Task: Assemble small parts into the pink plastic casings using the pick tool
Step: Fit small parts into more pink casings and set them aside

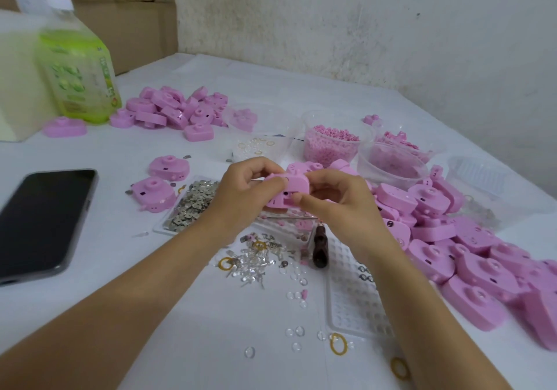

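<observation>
A white bench [241,314] seen from the wearer's head, with both bare forearms reaching forward. Nearest lie yellow rubber bands [339,344] and scattered clear lenses [297,331], beside a clear dimpled tray [352,293]. Just beyond, the pick tool [319,251] with its dark wooden handle lies untouched under the right wrist, near a heap of tiny LEDs and metal bits [256,257]. Above these, the left hand [241,190] and right hand [337,200] both curl round one pink casing [286,190], held off the bench between them, with the fingertips of both pinching its edges. This looks like seating or checking a small part by finger. The next move probably calls for freeing the right hand to take up the pick tool while the left steadies the casing. A tray of metal contacts [193,206] sits left of the hands and a dark-screened phone [39,221] further left. A large pile of casings [452,239] lies right. Behind are tubs of pink small parts [331,142], a second casing pile [174,112] and a green bottle [78,73]. Its label is too blurred to read, and no other writing shows.
</observation>
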